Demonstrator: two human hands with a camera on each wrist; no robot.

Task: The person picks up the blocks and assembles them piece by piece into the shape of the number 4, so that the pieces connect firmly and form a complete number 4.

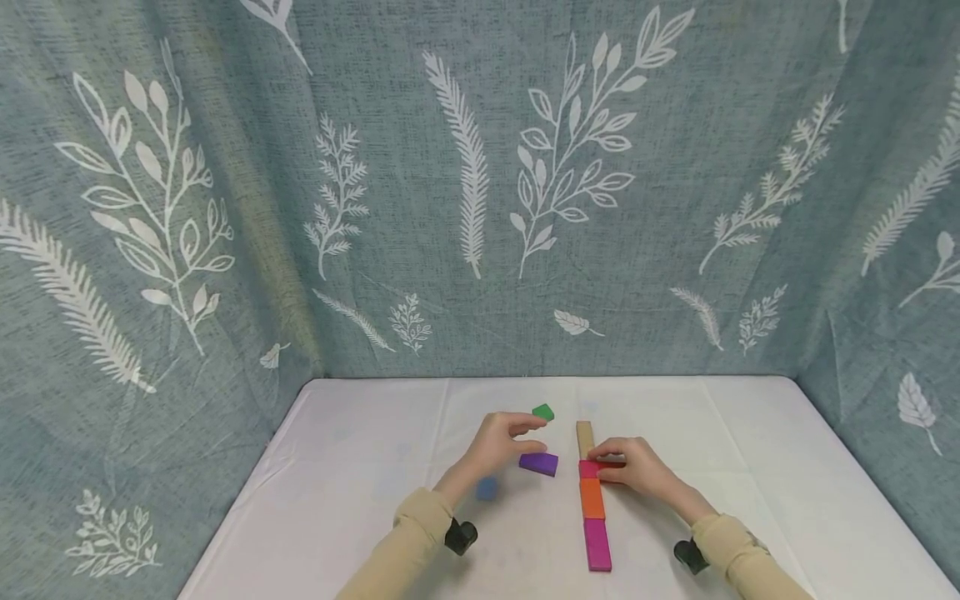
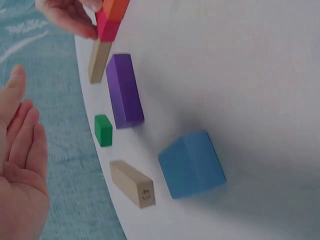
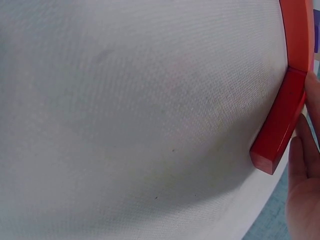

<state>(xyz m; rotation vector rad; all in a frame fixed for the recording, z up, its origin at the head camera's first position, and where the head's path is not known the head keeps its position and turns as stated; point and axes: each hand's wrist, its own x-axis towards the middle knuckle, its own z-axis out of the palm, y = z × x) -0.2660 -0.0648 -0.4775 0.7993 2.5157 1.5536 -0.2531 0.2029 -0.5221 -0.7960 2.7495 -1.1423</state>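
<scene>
My right hand (image 1: 637, 467) pinches a long red block (image 3: 280, 120) near its left end, where it meets a row of blocks. In the row stand a plain wood block (image 1: 585, 439), a pinkish-red block (image 1: 589, 469), an orange block (image 1: 592, 498) and a magenta block (image 1: 597, 545). My left hand (image 1: 502, 442) hovers with thumb and fingers apart and holds nothing. Near it lie a purple block (image 1: 538, 464), a small green block (image 1: 543, 412) and a blue block (image 1: 487, 488), the last beside the forearm.
A second wood block (image 2: 133, 184), with a number on its end, lies near the green and blue blocks in the left wrist view. White cloth (image 1: 300, 500) covers the table. A patterned teal curtain (image 1: 420, 208) hangs behind and at both sides.
</scene>
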